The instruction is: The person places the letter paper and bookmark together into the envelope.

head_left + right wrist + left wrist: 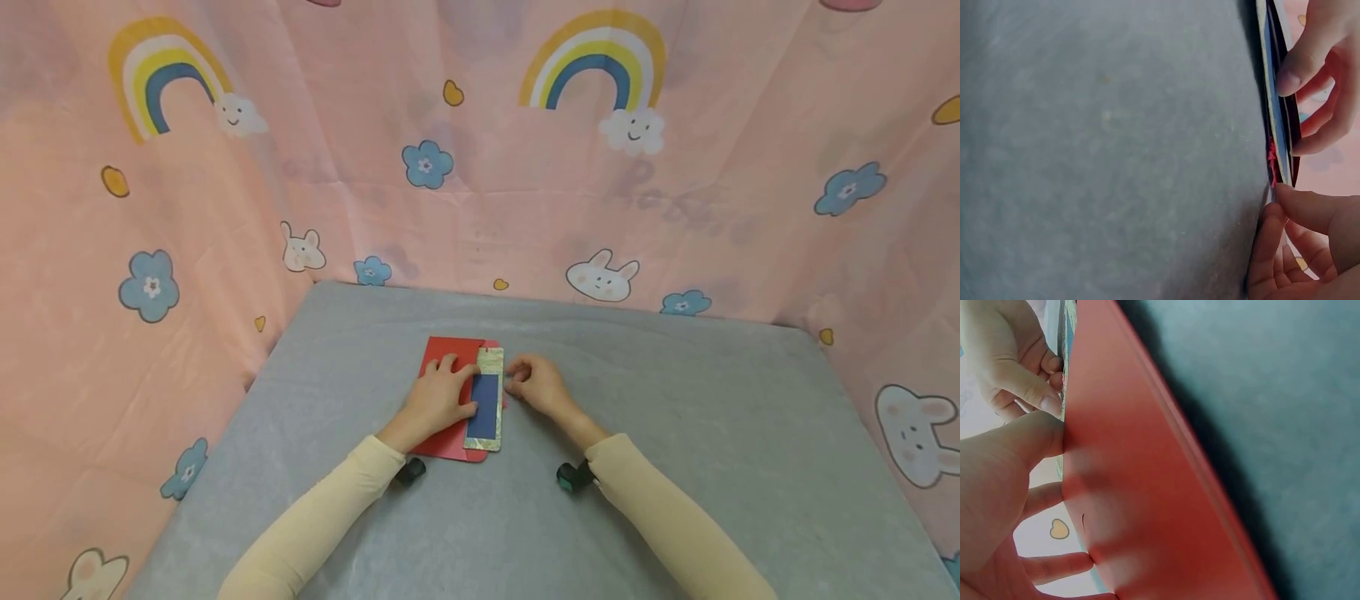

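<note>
A red envelope (pixel 450 442) lies on the table, with a paler pinkish-red edge along its right side. On that side is a long bookmark (pixel 485 408) with a pale marbled border and a dark blue middle. My left hand (pixel 438 394) rests on the envelope, fingers spread over the red face and thumb at the bookmark's left edge. Just right of the bookmark, my right hand (pixel 540 385) has its thumb and forefinger together. In the right wrist view they pinch at the end of a red tassel (pixel 1272 159) running beside the bookmark's edge.
A grey cloth covers the table (pixel 712 433). Pink curtains (pixel 495 217) printed with rainbows, flowers and rabbits stand behind and on both sides. A black wrist camera (pixel 573 477) sits under the right wrist, another camera (pixel 411 472) under the left.
</note>
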Tool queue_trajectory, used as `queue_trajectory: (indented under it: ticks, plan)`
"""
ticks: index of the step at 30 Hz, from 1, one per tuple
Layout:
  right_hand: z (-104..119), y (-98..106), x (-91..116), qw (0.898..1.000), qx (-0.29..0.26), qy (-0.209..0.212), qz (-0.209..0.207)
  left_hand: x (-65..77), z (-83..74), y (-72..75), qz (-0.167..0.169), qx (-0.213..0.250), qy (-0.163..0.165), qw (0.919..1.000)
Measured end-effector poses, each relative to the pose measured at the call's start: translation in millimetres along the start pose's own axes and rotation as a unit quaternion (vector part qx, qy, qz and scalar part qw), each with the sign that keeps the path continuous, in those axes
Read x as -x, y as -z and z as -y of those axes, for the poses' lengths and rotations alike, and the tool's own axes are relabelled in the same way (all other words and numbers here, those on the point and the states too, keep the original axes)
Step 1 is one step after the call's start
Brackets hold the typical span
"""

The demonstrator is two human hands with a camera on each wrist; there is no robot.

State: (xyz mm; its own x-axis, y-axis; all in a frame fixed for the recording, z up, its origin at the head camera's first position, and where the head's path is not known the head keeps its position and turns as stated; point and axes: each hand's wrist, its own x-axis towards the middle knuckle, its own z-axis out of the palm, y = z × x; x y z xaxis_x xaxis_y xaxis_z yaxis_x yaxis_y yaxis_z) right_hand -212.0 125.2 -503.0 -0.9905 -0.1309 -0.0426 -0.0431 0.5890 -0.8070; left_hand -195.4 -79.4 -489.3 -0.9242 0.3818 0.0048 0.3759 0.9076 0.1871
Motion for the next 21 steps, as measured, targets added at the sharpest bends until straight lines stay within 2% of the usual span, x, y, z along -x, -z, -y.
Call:
queue_trajectory:
  ticks: [12, 21]
  plan:
    - [-0.4, -1.9, 3.9, 1.000, 0.019, 0.009, 0.005, 0.7, -0.8, -1.7, 0.005, -0.001, 0.004, 1.0000]
    - [-3.3, -0.8, 3.8, 0.999, 0.032, 0.022, 0.030, 0.1, -0.2, -0.9, 0.006, -0.002, 0.004, 1.0000]
